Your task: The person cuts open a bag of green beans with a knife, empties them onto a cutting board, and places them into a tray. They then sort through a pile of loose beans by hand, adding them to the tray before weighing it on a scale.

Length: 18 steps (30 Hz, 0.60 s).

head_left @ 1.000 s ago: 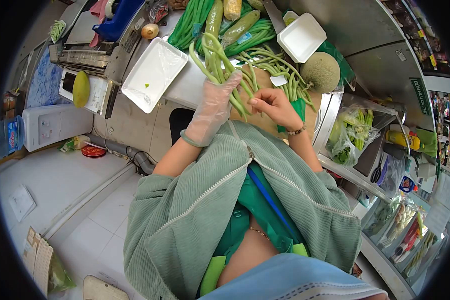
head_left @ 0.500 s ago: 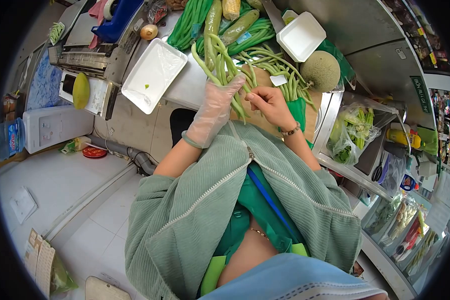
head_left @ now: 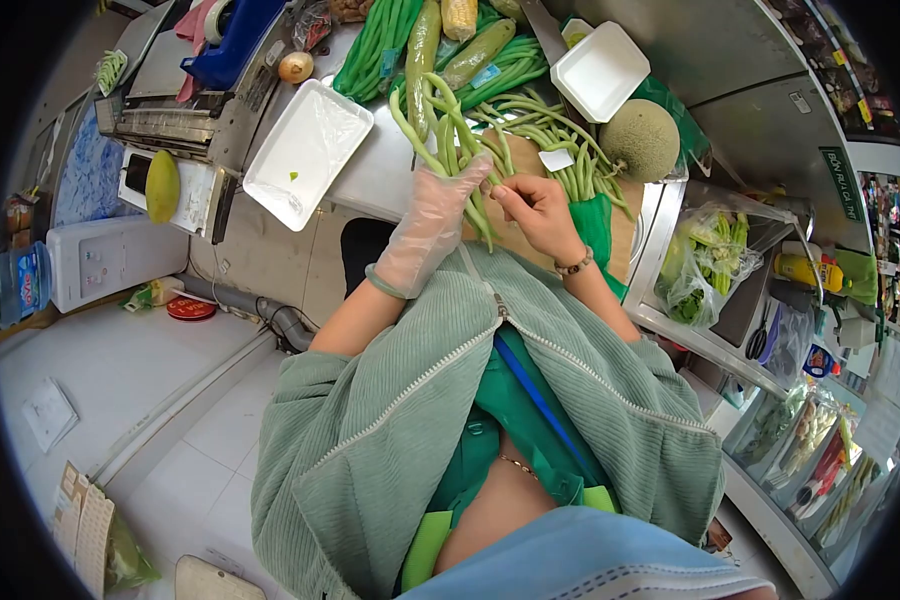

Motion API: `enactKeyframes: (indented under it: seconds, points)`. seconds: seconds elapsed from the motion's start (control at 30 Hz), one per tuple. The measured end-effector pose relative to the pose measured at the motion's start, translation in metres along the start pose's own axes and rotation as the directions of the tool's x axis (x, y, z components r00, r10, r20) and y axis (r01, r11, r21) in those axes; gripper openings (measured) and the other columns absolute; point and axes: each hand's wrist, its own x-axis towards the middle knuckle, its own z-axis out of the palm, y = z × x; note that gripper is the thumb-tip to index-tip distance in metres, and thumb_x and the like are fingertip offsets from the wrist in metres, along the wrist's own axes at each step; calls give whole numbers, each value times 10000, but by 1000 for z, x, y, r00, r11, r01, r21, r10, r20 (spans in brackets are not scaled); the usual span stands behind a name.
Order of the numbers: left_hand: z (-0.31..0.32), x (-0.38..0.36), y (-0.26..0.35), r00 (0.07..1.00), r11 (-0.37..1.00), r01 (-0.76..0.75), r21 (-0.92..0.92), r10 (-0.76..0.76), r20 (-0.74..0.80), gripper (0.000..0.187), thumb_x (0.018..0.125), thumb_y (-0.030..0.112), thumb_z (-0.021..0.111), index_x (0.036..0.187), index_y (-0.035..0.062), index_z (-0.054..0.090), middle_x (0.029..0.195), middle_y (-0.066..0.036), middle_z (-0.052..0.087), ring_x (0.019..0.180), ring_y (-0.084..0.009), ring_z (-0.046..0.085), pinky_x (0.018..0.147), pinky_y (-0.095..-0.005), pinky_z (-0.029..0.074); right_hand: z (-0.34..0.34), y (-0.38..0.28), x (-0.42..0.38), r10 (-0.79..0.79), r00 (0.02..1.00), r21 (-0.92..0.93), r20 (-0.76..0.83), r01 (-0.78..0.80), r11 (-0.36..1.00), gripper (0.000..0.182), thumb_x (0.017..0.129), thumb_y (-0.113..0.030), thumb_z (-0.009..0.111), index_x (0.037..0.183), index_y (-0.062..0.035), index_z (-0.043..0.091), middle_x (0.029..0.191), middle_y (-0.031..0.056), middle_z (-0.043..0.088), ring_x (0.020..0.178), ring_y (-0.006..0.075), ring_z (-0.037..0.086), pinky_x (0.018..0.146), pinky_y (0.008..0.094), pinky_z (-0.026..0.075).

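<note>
My left hand [head_left: 432,215], in a clear plastic glove, is wrapped round a bunch of long green beans [head_left: 448,135] above the work surface. Close on its right, my bare right hand [head_left: 537,212] has its fingers pinched beside the bunch; what lies between the fingertips is too small to make out. Behind the hands, more loose green beans [head_left: 560,140] lie on brown paper [head_left: 620,235] with a white label [head_left: 557,160] among them. Green plastic [head_left: 592,230] sticks out below those beans.
A white tray [head_left: 310,150] with a small green scrap lies left. Another white tray [head_left: 602,70] and a melon [head_left: 640,141] sit back right. An onion [head_left: 296,67], wrapped gourds [head_left: 480,55] and a green mango [head_left: 163,185] are around. Bagged greens [head_left: 708,265] stand right.
The beans in my left hand have tilted and shifted slightly. My right hand has moved a little, staying pinched beside them.
</note>
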Motion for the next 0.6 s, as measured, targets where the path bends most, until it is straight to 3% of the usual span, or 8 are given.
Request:
enactKeyframes:
  seconds: [0.2, 0.3, 0.4, 0.5, 0.6]
  points:
    - [0, 3, -4, 998, 1000, -7, 1, 7, -67, 207, 849, 141, 716, 968, 49, 574, 797, -6, 574, 675, -95, 540, 574, -256, 432, -2, 4, 0, 16, 1000, -105, 12, -15, 994, 229, 913, -184, 626, 810, 19, 642, 605, -9, 536, 531, 26, 460, 471, 210, 348]
    - [-7, 7, -3, 986, 1000, 25, -17, -27, -167, 226, 851, 189, 721, 949, 42, 580, 782, -14, 574, 655, -94, 529, 556, -253, 427, -4, 7, 1, 62, 998, -364, -14, -63, 929, 201, 885, -173, 636, 828, 20, 646, 633, 54, 581, 555, 109, 538, 502, 271, 407]
    - [-14, 10, 10, 963, 995, 66, -79, -84, -256, 266, 842, 264, 734, 914, 51, 592, 741, -20, 571, 627, -98, 516, 544, -242, 418, -6, 14, 0, -136, 991, -676, -7, 96, 730, 154, 840, -151, 641, 855, 1, 658, 706, 119, 617, 658, 247, 603, 580, 354, 458]
    - [-12, 10, 5, 961, 997, 10, -75, -30, -273, 268, 842, 284, 731, 886, 50, 608, 720, -20, 566, 622, -99, 515, 545, -242, 415, -24, 17, 1, -130, 973, -739, -190, -55, 671, 163, 810, -187, 633, 776, -27, 633, 825, 127, 635, 797, 315, 609, 629, 431, 483]
    - [-16, 11, -8, 972, 994, 106, 11, -101, -213, 264, 840, 274, 733, 894, 46, 612, 737, -19, 569, 624, -103, 516, 552, -249, 419, -55, 22, 0, -122, 943, -781, -309, -179, 598, 131, 788, -160, 634, 771, -31, 625, 852, 144, 630, 801, 323, 611, 657, 436, 492]
